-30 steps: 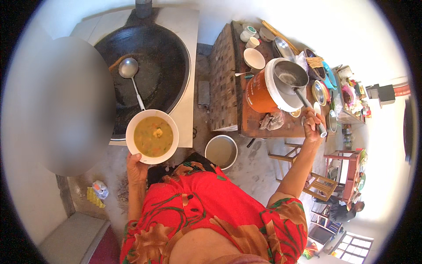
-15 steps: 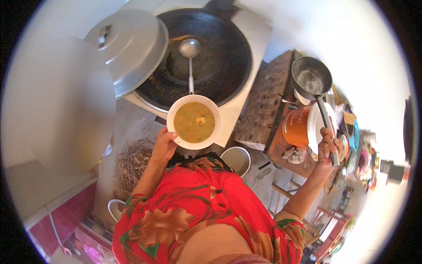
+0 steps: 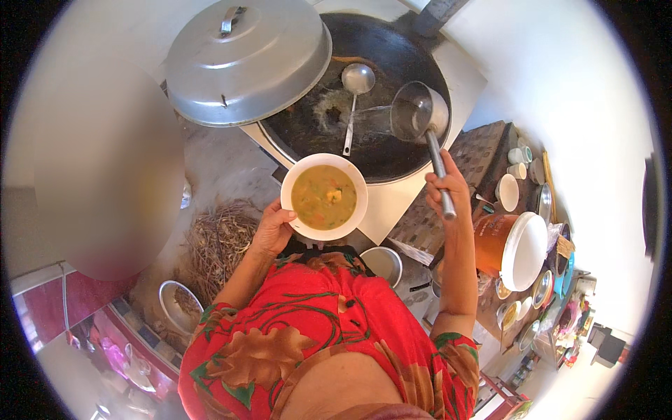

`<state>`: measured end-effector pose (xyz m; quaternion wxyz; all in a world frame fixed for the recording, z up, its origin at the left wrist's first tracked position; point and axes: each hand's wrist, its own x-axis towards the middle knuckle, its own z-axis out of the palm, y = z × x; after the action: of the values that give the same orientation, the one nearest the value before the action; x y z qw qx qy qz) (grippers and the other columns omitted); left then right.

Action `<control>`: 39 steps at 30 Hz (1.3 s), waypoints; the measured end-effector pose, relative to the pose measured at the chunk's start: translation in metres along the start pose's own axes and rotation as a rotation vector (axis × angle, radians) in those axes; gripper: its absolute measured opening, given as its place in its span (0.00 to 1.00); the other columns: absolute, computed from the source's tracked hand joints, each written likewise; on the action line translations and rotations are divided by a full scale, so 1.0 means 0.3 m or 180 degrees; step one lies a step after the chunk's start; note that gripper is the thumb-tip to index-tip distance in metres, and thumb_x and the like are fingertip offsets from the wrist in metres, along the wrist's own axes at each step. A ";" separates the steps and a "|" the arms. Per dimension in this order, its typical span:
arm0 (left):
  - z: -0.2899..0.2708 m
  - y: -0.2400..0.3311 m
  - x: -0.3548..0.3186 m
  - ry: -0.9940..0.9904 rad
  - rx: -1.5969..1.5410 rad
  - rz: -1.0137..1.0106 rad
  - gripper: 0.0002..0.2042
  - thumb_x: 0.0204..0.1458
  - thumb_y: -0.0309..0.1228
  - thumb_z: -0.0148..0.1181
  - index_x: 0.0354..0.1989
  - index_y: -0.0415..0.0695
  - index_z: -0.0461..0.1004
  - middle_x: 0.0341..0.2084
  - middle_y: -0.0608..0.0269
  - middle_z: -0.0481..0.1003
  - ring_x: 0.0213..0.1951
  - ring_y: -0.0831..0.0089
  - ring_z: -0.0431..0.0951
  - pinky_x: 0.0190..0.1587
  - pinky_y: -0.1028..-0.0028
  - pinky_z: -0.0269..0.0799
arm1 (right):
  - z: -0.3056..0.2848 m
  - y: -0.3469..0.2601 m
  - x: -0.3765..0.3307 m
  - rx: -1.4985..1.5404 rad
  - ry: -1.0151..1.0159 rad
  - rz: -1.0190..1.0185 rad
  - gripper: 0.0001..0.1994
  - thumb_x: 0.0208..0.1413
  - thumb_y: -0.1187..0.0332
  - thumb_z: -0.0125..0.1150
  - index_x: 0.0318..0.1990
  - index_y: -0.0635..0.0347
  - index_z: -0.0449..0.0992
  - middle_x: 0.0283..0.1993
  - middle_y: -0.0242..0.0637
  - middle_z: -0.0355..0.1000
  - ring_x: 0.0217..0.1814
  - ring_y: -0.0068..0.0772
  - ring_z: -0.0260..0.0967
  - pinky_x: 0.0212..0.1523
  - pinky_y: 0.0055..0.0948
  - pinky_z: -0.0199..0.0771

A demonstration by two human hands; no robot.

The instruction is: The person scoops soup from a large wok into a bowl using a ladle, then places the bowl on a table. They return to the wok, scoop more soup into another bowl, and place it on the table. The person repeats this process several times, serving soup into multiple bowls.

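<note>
— What is the left hand (image 3: 271,228) doing?
— It is gripping the rim of a white bowl of yellow soup (image 3: 324,197), holding it just near of the big black wok (image 3: 364,98).
— And the right hand (image 3: 446,190)?
— Its fingers are wrapping tight around a metal scoop's handle (image 3: 439,166), tipping water into the wok beside a resting ladle (image 3: 353,94).

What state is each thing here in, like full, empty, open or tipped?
White bowl: full of yellow curry, held level by left hand.
Metal scoop pot: tipped, pouring water, gripped by right hand.
Wok: uncovered, nearly empty.
Wok lid: off, leaning aside.
Ladle: resting in wok.
Orange cooler: lid shut.
</note>
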<state>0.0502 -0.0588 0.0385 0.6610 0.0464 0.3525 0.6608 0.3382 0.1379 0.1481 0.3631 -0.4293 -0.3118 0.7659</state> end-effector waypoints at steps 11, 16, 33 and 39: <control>-0.082 0.053 -0.040 0.0064 -0.0094 0.0100 0.24 0.40 0.23 0.60 0.51 0.36 0.67 0.44 0.58 0.73 0.47 0.68 0.74 0.53 0.68 0.67 | 0.145 0.070 0.181 -0.3148 0.0486 -0.1152 0.44 0.36 0.84 0.45 0.68 0.49 0.44 0.29 0.35 0.62 0.22 0.21 0.58 0.16 0.21 0.62; -0.109 0.102 -0.036 0.0012 -0.0116 0.0044 0.23 0.41 0.23 0.59 0.50 0.37 0.67 0.44 0.58 0.73 0.46 0.68 0.74 0.53 0.67 0.67 | 0.173 0.068 0.087 -0.1285 -0.0146 -0.0901 0.44 0.36 0.83 0.49 0.68 0.54 0.43 0.31 0.36 0.61 0.19 0.21 0.59 0.13 0.18 0.61; 0.010 -0.025 0.077 -0.0385 0.0036 -0.0635 0.24 0.41 0.22 0.57 0.51 0.34 0.65 0.45 0.56 0.72 0.48 0.67 0.73 0.54 0.68 0.66 | -0.281 -0.134 -0.757 0.0459 0.0591 -0.2660 0.28 0.48 0.82 0.46 0.58 0.74 0.47 0.35 0.40 0.54 0.18 0.17 0.55 0.12 0.14 0.55; 0.044 -0.073 0.094 -0.0427 0.0089 -0.0748 0.25 0.41 0.22 0.56 0.52 0.34 0.64 0.46 0.55 0.72 0.49 0.67 0.73 0.54 0.67 0.66 | -0.418 -0.134 -0.937 0.0703 0.1153 -0.2460 0.14 0.51 0.82 0.46 0.45 0.74 0.54 0.32 0.36 0.51 0.20 0.17 0.50 0.13 0.17 0.53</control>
<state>0.0720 -0.0306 0.0254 0.7552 0.0581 0.3197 0.5693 0.5641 -0.0512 0.2462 0.7154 -0.3670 -0.2970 0.5150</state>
